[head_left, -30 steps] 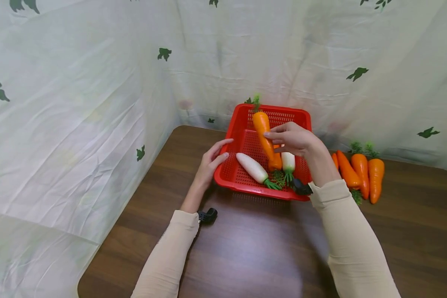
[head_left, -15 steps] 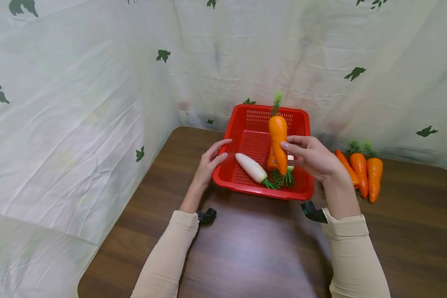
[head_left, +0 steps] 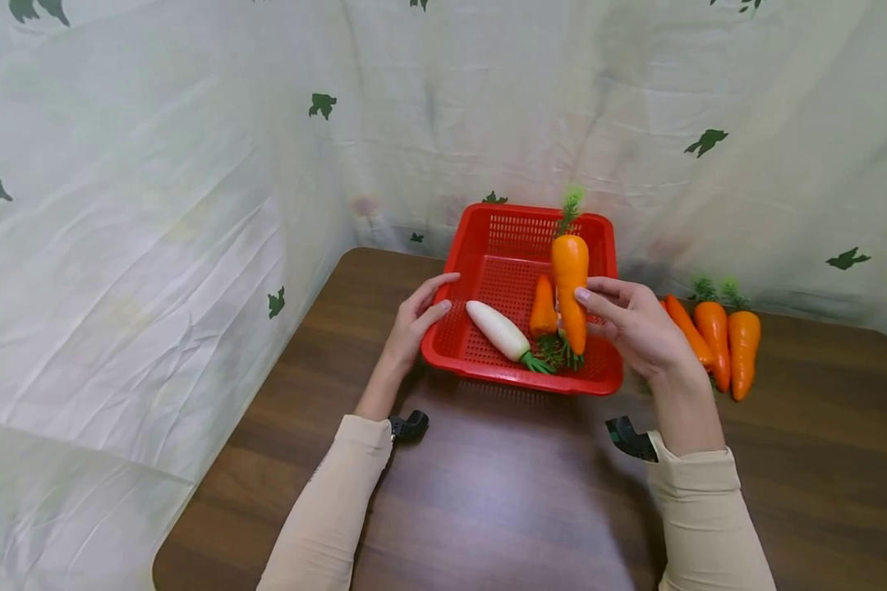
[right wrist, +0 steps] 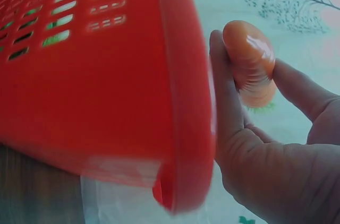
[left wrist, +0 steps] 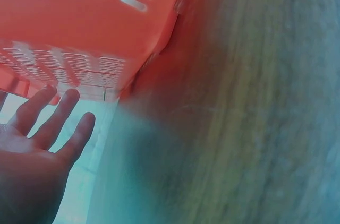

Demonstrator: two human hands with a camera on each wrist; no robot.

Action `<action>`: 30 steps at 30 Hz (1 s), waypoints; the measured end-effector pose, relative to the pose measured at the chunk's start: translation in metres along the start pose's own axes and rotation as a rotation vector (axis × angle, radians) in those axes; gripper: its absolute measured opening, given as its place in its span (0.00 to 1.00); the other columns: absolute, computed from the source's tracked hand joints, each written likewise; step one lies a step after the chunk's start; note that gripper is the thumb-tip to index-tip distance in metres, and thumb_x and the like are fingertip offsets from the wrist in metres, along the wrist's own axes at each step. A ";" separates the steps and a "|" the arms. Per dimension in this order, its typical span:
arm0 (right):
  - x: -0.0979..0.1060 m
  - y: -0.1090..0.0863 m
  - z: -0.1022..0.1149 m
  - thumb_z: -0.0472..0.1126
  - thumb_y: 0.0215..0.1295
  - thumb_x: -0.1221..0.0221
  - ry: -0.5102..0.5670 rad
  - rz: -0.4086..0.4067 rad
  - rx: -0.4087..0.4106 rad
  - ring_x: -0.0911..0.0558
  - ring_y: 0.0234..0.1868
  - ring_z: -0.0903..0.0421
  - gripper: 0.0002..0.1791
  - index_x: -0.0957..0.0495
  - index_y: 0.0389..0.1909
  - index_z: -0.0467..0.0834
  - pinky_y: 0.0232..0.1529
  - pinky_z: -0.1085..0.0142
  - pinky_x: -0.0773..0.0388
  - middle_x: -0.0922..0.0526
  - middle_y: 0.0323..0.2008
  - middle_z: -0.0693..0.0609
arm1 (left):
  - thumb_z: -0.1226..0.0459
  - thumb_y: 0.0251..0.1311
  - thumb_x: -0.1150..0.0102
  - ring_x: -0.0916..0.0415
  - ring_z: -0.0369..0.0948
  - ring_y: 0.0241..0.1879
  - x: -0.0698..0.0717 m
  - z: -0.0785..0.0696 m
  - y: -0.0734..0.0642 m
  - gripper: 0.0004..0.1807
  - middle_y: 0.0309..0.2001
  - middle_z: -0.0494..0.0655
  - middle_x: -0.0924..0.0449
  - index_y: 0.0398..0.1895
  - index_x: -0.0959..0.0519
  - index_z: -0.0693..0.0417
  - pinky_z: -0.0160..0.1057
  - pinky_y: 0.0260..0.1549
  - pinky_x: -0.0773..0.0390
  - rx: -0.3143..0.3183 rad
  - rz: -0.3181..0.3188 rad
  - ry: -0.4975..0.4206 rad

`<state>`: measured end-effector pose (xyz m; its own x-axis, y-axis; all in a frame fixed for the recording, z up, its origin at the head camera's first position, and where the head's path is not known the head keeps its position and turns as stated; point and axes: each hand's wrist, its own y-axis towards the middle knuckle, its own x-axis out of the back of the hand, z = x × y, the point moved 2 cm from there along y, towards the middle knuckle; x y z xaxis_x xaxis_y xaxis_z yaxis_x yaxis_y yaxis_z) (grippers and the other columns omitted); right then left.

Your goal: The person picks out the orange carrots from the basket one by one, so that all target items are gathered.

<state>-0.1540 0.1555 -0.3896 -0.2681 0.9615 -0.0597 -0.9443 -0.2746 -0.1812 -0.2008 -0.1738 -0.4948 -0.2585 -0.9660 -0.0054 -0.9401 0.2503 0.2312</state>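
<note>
My right hand (head_left: 639, 328) pinches an orange carrot (head_left: 571, 275) with a green top between thumb and fingers. The carrot hangs above the right part of a red plastic basket (head_left: 480, 379), narrow end toward me. In the right wrist view, the carrot (right wrist: 249, 62) shows end-on between the fingers. My left hand (head_left: 408, 332) rests at the basket's left rim, fingers fairly straight; the left wrist view shows its spread fingers beside the outer wall. Inside the basket lie a white radish (head_left: 498, 331) and another carrot (head_left: 543, 305). A second radish is mostly hidden behind the held carrot.
Several carrots (head_left: 743, 353) lie side by side on the wooden table (head_left: 488, 501), right of the basket and close to my right forearm. A pale curtain (head_left: 517, 107) with green leaf prints stands behind and to the left.
My right hand has moved right and toward me with the carrot, swinging it from a slant to nearly upright in the head view. My left hand has stayed at the rim.
</note>
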 end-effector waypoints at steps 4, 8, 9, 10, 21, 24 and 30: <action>0.007 -0.006 -0.001 0.46 0.78 0.40 0.007 -0.014 -0.006 0.16 0.47 0.60 0.25 0.31 0.65 0.36 0.50 0.70 0.14 0.22 0.54 0.51 | 0.60 0.76 0.46 0.26 0.67 0.63 -0.001 0.001 0.000 0.26 0.72 0.63 0.28 0.75 0.28 0.47 0.56 0.56 0.15 0.005 0.002 -0.015; 0.020 -0.015 -0.003 0.46 0.77 0.39 0.017 -0.035 -0.018 0.15 0.44 0.62 0.23 0.31 0.64 0.39 0.49 0.71 0.14 0.19 0.50 0.54 | 0.61 0.76 0.46 0.26 0.67 0.63 -0.002 0.001 0.000 0.26 0.72 0.62 0.28 0.76 0.28 0.47 0.57 0.57 0.15 0.017 0.012 -0.021; 0.024 -0.017 -0.004 0.46 0.77 0.39 0.028 -0.039 -0.015 0.15 0.43 0.62 0.22 0.30 0.64 0.39 0.48 0.71 0.14 0.19 0.49 0.55 | 0.61 0.76 0.45 0.26 0.67 0.63 -0.002 0.001 0.000 0.26 0.72 0.62 0.28 0.76 0.28 0.47 0.57 0.56 0.15 0.019 0.014 -0.020; 0.028 -0.019 -0.004 0.45 0.77 0.39 0.036 -0.036 -0.009 0.15 0.43 0.61 0.22 0.30 0.63 0.40 0.48 0.71 0.14 0.18 0.48 0.55 | 0.61 0.75 0.45 0.26 0.66 0.63 -0.002 0.001 0.000 0.26 0.72 0.62 0.28 0.75 0.28 0.46 0.56 0.56 0.15 0.021 0.014 -0.020; 0.091 -0.036 -0.006 0.35 0.81 0.46 0.230 -0.016 0.108 0.09 0.47 0.54 0.12 0.18 0.57 0.42 0.50 0.66 0.13 0.12 0.50 0.50 | 0.59 0.75 0.44 0.24 0.64 0.62 0.001 0.002 0.002 0.25 0.71 0.62 0.27 0.74 0.27 0.44 0.52 0.55 0.14 0.024 0.009 -0.006; 0.106 -0.042 -0.011 0.36 0.81 0.46 0.185 -0.054 0.076 0.12 0.46 0.59 0.12 0.17 0.56 0.45 0.49 0.69 0.13 0.15 0.51 0.54 | 0.59 0.75 0.44 0.24 0.63 0.62 0.001 0.002 0.002 0.25 0.71 0.60 0.26 0.74 0.26 0.44 0.53 0.55 0.14 0.026 0.009 -0.001; 0.132 -0.051 -0.019 0.38 0.79 0.43 0.142 -0.151 0.041 0.17 0.48 0.65 0.09 0.19 0.53 0.51 0.44 0.73 0.15 0.19 0.52 0.60 | 0.59 0.75 0.44 0.25 0.64 0.62 0.003 0.000 0.002 0.26 0.71 0.59 0.27 0.74 0.27 0.45 0.52 0.56 0.14 0.023 0.007 0.000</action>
<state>-0.1371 0.2961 -0.4070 -0.0966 0.9801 -0.1732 -0.9794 -0.1246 -0.1588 -0.2035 -0.1758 -0.4948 -0.2650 -0.9642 -0.0043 -0.9432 0.2583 0.2087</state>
